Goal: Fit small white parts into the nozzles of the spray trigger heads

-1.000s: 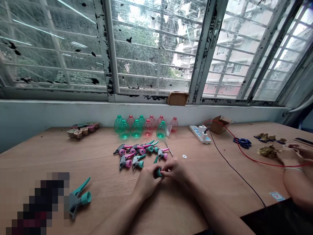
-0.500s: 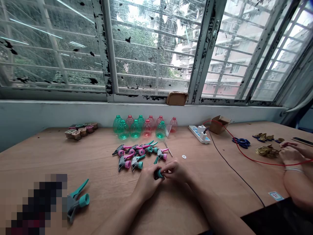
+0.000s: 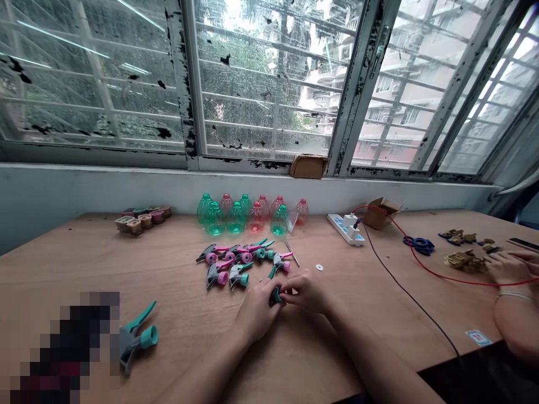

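Near the middle of the table my left hand [image 3: 257, 308] is wrapped round a grey spray trigger head with a teal collar [image 3: 276, 295], much of it hidden by my fingers. My right hand [image 3: 306, 292] has its fingertips pinched at the collar's open end; anything small between them is too hidden to make out. Just beyond my hands lies a group of spray trigger heads [image 3: 239, 277] in grey, pink and teal. Another teal and grey spray trigger head [image 3: 137, 339] rests at the left. A small white disc [image 3: 319, 267] lies to the right of my fingers.
Green and red clear bottles [image 3: 236, 219] stand along the back, with a thin metal rod [image 3: 292, 252] in front. A power strip [image 3: 346, 230] with cables, a cardboard box [image 3: 381, 213] and blue scissor-like handles [image 3: 419, 245] are to the right. Another person's hands [image 3: 509, 266] work beside brass-coloured parts [image 3: 463, 261].
The view has shifted slightly. My hands stay together at the teal collar, with only small finger movement. The other person's hands have moved a little.
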Motion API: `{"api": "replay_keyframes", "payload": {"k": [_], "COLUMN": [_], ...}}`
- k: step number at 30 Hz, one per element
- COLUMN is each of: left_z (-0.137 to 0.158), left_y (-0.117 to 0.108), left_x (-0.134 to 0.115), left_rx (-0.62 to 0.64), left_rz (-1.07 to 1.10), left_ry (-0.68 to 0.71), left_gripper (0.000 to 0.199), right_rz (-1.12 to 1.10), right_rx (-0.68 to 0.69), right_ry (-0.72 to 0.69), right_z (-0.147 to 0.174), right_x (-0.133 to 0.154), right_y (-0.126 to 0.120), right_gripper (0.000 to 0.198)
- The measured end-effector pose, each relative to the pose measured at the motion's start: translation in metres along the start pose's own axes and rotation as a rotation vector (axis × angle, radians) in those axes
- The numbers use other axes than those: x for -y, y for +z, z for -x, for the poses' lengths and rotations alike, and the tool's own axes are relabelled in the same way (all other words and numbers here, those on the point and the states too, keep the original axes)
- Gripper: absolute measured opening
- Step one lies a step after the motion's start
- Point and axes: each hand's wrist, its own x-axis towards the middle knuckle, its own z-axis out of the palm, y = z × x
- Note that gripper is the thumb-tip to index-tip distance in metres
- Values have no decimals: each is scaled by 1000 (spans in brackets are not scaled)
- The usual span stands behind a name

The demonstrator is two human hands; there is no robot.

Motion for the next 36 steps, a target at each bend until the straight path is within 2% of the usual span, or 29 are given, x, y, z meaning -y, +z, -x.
{"api": "replay_keyframes", "payload": {"k": [6, 9, 13, 15, 19, 21, 23, 26, 32, 36], "left_z": [0, 0, -4, -7, -11, -11, -10, -9, -7, -4], "left_y": [1, -1, -10, -14, -16, -15, -14, -13, -16, -26], "left_x": [1, 4, 13, 19, 29, 31, 32, 31, 24, 21], "left_rx": [7, 11, -12, -13, -2, -9, -17, -13, -12, -48], "left_rz": [-1, -50, -277, -419, -629, -690, -730, -741, -691, -635], "left_ry": [-11, -11, 2, 10, 4, 6, 15, 26, 31, 54], "left_gripper": [28, 29, 35, 36, 38, 42, 45, 47, 51, 52], "right_rz": [-48, -90, -66, 15, 256, 320, 342, 367, 420, 436], "right_rx": [-38, -72, -302, -368, -275, -195, -127, -74, -96, -102], "right_ry": [-34, -5, 248, 393, 688, 824, 895, 911, 928, 936], "right_z": [0, 1, 2, 4, 11, 16, 19, 22, 24, 26], "right_x": [1, 1, -15, -30, -57, -65, -70, -73, -79, -83], "right_y": [5, 4, -5, -13, -27, -30, -30, -27, -28, -32], "right_gripper": [12, 13, 25, 29, 25, 31, 38, 36, 30, 25]}}
